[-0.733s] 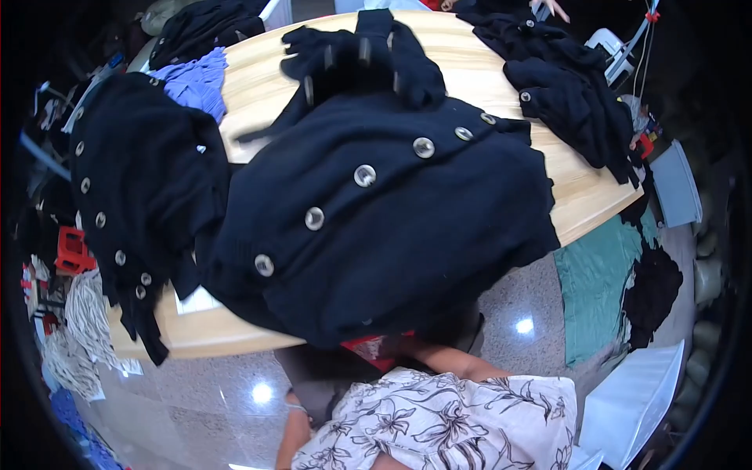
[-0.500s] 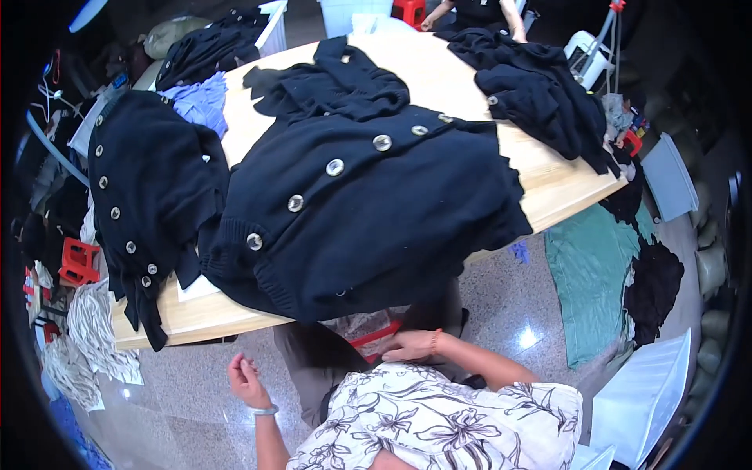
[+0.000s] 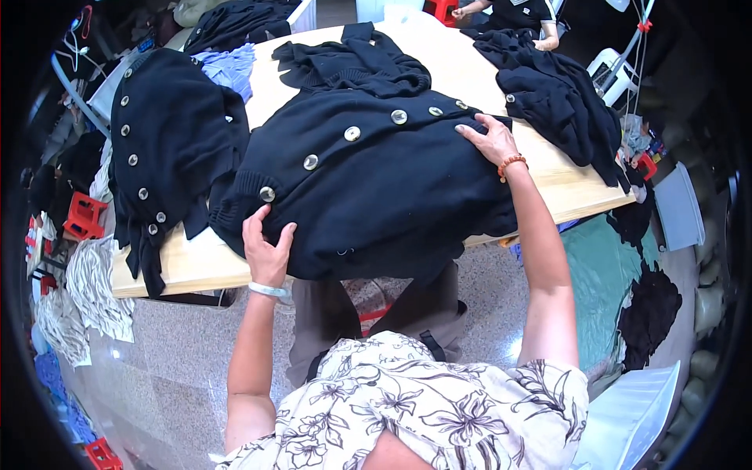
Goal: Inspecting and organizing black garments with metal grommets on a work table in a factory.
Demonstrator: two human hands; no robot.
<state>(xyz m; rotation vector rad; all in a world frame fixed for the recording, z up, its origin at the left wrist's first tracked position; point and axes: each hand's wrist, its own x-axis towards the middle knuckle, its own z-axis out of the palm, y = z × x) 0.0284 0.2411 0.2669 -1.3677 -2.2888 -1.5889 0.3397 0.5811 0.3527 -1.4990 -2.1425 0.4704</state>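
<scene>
A black knitted cardigan (image 3: 376, 188) with round silver buttons lies spread on a wooden table (image 3: 188, 262), its lower part hanging over the near edge. My left hand (image 3: 266, 251) rests flat on its hem near the bottom button, fingers apart. My right hand (image 3: 489, 141), with an orange bead bracelet at the wrist, presses flat on the cardigan's upper right side by the top buttons. Neither hand grips the fabric.
A second black buttoned cardigan (image 3: 160, 157) lies at the left of the table, more black knitwear (image 3: 548, 94) at the right and rear. Another person's arms (image 3: 509, 12) work at the far end. Red stools (image 3: 82, 215) and cloth lie on the floor.
Both my arms came up from below the table edge, and my hands now lie flat on the cardigan. The view has shifted so the table sits higher in the picture.
</scene>
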